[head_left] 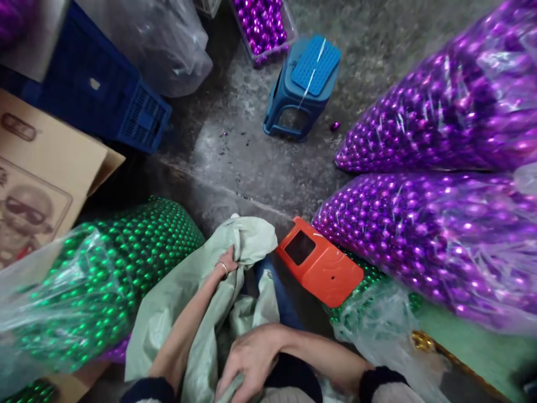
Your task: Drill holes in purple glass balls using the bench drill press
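A pale green woven sack [197, 291] lies crumpled in front of me. My left hand [225, 263], with a ring on one finger, is closed on a fold near the sack's far end. Close to my body, my right hand [251, 358] grips the sack's near edge with curled fingers. Both forearms reach forward over the sack.
A clear bag of green beads [104, 274] lies at left, two big bags of purple beads [440, 112] at right. An orange stool [321, 263] lies tipped beside them. A blue stool [304, 84], blue crate [92, 84], cardboard box [37, 168] and tray of purple beads [262, 25] stand beyond.
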